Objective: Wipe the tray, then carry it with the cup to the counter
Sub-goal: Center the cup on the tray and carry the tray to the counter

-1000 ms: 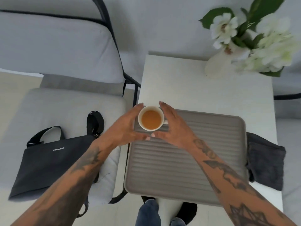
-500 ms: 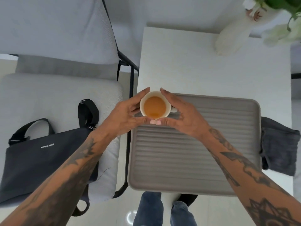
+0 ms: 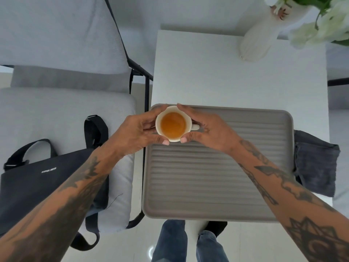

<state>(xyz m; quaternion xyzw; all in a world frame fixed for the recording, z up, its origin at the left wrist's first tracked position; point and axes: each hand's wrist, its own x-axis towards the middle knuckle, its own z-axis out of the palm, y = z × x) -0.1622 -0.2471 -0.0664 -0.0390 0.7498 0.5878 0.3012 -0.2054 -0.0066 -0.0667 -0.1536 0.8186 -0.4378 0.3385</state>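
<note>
A white cup (image 3: 173, 124) holding amber liquid sits over the far left corner of a ribbed grey tray (image 3: 217, 176). My left hand (image 3: 137, 132) cups its left side and my right hand (image 3: 205, 129) cups its right side, fingertips nearly meeting in front of it. The cup's handle points right, under my right hand. Whether the cup rests on the tray or is lifted off it I cannot tell. The tray lies on a white table (image 3: 226, 76), its near edge overhanging the table. A dark grey cloth (image 3: 317, 163) lies folded just right of the tray.
A white vase (image 3: 258, 40) of white flowers stands at the table's far right. Left of the table is a light grey armchair (image 3: 56, 110) with a black shoulder bag (image 3: 37, 186) on its seat. My legs and shoes (image 3: 188, 241) are below the tray.
My thumbs, which touched in front of the cup, have parted slightly. The view has tilted a little; cup and tray stay in the same place relative to each other.
</note>
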